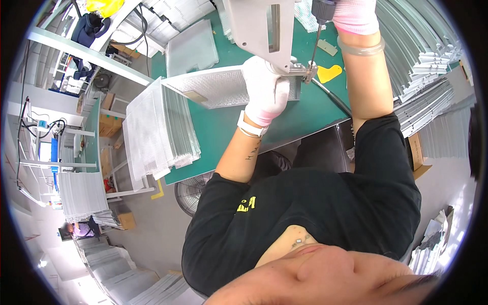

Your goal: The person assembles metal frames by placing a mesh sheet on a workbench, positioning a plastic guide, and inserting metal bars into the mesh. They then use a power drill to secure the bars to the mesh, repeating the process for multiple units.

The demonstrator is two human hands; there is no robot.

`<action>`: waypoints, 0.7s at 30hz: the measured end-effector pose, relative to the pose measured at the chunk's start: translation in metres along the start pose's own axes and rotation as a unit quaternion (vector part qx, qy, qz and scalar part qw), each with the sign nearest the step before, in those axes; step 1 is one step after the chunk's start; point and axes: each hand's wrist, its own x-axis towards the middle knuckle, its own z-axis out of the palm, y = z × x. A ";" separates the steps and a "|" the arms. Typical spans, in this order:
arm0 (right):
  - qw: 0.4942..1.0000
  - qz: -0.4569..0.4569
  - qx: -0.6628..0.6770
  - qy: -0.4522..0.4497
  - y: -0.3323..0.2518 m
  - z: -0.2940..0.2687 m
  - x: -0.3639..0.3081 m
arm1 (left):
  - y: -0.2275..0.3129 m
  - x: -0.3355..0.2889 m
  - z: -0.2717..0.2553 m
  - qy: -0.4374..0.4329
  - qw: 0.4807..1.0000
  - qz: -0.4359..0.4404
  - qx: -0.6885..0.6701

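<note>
My left hand (264, 91), in a white glove with a pink cuff, is closed round a silvery framed mesh panel (213, 87). The panel stands on its edge, reaching left from my hand, with a small beige label on its face. Right above that hand is a light grey machine body (259, 25) with a slot, and a small metal clamp part (307, 74) sits beside it. My gloved right hand (356, 15) is at the top edge, beside a dark tool head (323, 10) with a long thin shaft pointing down. Its fingers are out of sight.
The green table (223, 132) bears a stack of mesh sheets (162, 127), a flat sheet (193, 48), a yellow piece (329, 74) and a black-handled rod (335, 99). Metal panels (406, 56) stand stacked at right. A floor fan (193, 193) is below the table.
</note>
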 end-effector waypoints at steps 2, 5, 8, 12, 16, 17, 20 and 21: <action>0.999 0.020 -0.050 -0.004 0.001 0.005 -0.019 | 0.002 0.001 0.009 0.018 0.995 -0.061 -0.076; 0.991 0.034 -0.107 -0.076 0.038 -0.028 -0.038 | -0.010 -0.007 0.010 0.032 0.992 -0.032 -0.120; 0.984 0.129 -0.022 -0.124 0.022 -0.041 -0.026 | -0.001 -0.007 0.006 0.028 0.994 -0.052 -0.091; 0.983 0.085 0.027 -0.158 -0.002 -0.034 -0.004 | 0.006 0.004 0.002 0.015 0.997 -0.027 -0.066; 0.983 0.043 -0.081 -0.160 0.040 -0.052 -0.040 | 0.004 -0.006 -0.001 0.001 0.998 -0.009 -0.067; 0.987 0.045 -0.082 -0.134 0.037 -0.045 -0.040 | 0.004 -0.007 -0.005 -0.022 0.998 0.011 -0.062; 0.989 0.088 -0.035 -0.112 0.002 -0.034 -0.008 | 0.018 -0.001 -0.002 -0.009 0.988 -0.070 -0.135; 0.998 0.055 -0.019 -0.019 -0.002 -0.012 -0.014 | 0.018 0.000 -0.001 0.005 0.991 -0.065 -0.119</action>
